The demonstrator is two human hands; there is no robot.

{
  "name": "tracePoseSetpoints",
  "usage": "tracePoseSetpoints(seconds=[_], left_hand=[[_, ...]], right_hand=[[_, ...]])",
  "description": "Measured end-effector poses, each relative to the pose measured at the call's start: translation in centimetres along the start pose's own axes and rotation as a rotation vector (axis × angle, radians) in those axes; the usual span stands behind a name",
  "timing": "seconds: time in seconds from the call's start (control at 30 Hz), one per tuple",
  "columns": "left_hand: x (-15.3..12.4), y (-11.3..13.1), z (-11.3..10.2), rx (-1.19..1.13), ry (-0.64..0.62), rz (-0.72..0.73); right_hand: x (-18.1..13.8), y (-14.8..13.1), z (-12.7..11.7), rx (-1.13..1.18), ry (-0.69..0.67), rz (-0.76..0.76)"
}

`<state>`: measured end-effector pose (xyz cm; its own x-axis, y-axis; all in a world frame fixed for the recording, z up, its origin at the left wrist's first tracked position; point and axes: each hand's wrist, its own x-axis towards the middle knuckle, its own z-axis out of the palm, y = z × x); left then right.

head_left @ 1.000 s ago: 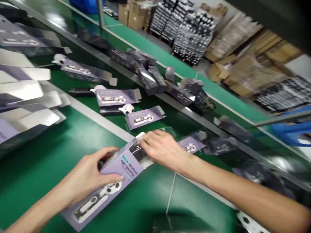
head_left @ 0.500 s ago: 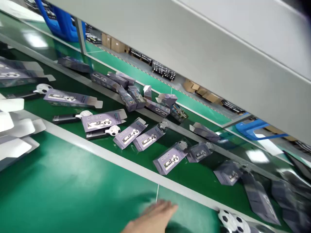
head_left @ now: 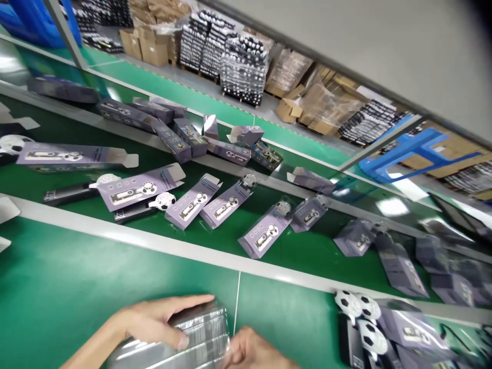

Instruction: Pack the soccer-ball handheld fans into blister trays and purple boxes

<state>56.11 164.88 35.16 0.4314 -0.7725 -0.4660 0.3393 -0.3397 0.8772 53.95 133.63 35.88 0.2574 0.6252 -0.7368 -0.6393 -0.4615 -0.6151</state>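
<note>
A stack of clear plastic trays is at the bottom of the head view, over the green work surface. My left hand grips it from the left, with the thumb on top and the fingers along the far side. At the stack's right edge, the fingers of my right hand are closed in a pinch on the trays' rim. The fingertips are partly hidden. To the right lie black-handled devices with soccer-ball heads, beside purple printed boxes.
Beyond a pale rail runs a dark green belt carrying open purple boxes and several soccer-ball devices. White box flaps show at the left edge. A grey overhead panel spans the top. Pallets stand behind.
One empty hand was at the bottom before; now both hands hold the tray stack. The camera has turned, so the white flaps slid left and more of the right-hand devices and background shows.
</note>
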Motion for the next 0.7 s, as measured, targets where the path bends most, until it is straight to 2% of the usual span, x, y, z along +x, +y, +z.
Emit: tracePoseSetpoints(seconds=[0.07,0.13,0.2,0.23,0.27,0.3,0.33,0.37,0.4,0.43,0.47,0.53,0.6,0.63,0.7], left_hand=[[-0.5,-0.6,0.1,-0.040,0.014,0.003],[-0.6,-0.8,0.9,-0.043,0.045,0.008],[-0.4,-0.2,1.8,0.011,0.042,0.023],[-0.2,0.6,2.1,0.062,0.041,0.037],[0.1,1.5,2.1,0.122,0.087,0.056],[0.5,2.7,1.7,0.190,0.209,0.084],[1.1,4.0,0.9,0.273,0.407,0.105],[1.8,5.3,-0.4,0.371,0.667,0.099],[2.8,6.7,-2.0,0.482,0.924,0.045],[4.0,7.9,-3.9,0.589,1.117,-0.042],[5.4,9.1,-5.8,0.683,1.222,-0.150],[8.0,11.1,-9.0,0.761,1.174,-0.305],[9.3,12.4,-10.8,0.724,1.103,-0.331],[9.0,12.7,-11.0,0.692,1.105,-0.319],[6.0,12.1,-9.9,0.629,1.135,-0.280]], right_hand=[[0.0,-0.5,-0.4,0.086,0.173,-0.023],[-1.6,-1.8,-1.9,0.043,0.499,-0.152],[-3.6,-3.8,-3.9,-0.203,0.882,-0.377],[-4.4,-4.8,-4.8,-0.411,1.026,-0.482],[-4.8,-5.7,-5.5,-0.654,1.105,-0.555],[-4.9,-6.3,-5.9,-0.903,1.102,-0.595],[-4.6,-6.7,-6.2,-1.119,1.024,-0.603],[-4.1,-6.7,-6.3,-1.273,0.907,-0.589],[-3.4,-6.4,-6.3,-1.357,0.801,-0.553],[-2.8,-5.8,-6.4,-1.387,0.738,-0.500],[-2.3,-5.1,-6.5,-1.390,0.715,-0.435],[-2.0,-3.9,-6.9,-1.405,0.727,-0.279],[-2.5,-4.0,-7.5,-1.472,0.650,-0.153],[-2.8,-5.0,-7.7,-1.500,0.574,-0.120],[-3.0,-8.6,-7.5,-1.513,0.503,-0.162]])
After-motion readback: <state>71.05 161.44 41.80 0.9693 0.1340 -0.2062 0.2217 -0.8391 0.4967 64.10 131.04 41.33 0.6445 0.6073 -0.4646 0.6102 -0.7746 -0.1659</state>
